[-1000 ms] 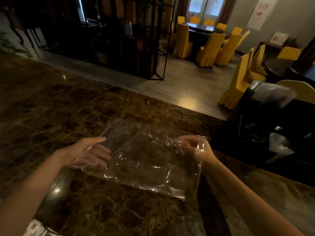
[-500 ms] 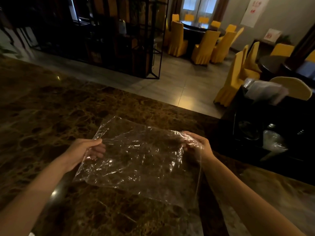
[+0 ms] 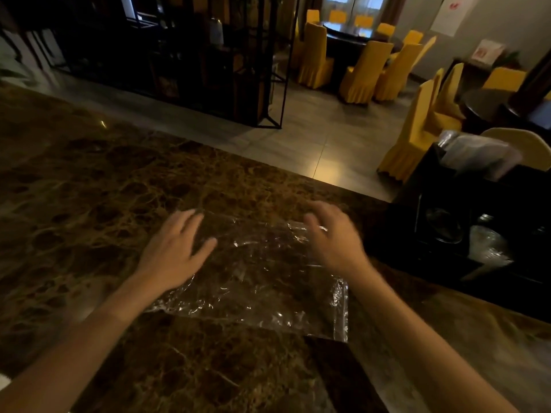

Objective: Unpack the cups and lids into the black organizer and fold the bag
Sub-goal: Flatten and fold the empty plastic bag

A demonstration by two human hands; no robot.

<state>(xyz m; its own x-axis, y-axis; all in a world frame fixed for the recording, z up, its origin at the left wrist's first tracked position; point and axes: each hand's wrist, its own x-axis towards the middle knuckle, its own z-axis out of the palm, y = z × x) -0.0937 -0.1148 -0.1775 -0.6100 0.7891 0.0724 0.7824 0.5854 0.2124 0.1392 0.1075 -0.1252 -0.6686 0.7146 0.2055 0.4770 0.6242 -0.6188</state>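
Observation:
A clear plastic bag (image 3: 262, 275) lies flat on the dark marble counter (image 3: 89, 204). My left hand (image 3: 176, 251) rests palm down on the bag's left part, fingers spread. My right hand (image 3: 334, 236) hovers over or touches the bag's far right corner, fingers apart, slightly blurred. The black organizer (image 3: 477, 228) stands at the right edge of the counter, with clear lids or cups (image 3: 489, 245) dimly visible in its compartments and a wrapped stack (image 3: 477, 153) sticking out of its top.
The counter's far edge runs diagonally beyond the bag, with floor behind it. A black metal shelf (image 3: 179, 55) and yellow-covered chairs (image 3: 363, 73) stand in the room beyond. Bare marble stretches to the left and toward me.
The bag was held up by both hands at its sides; now it lies flat on the counter and both hands are open on top of it.

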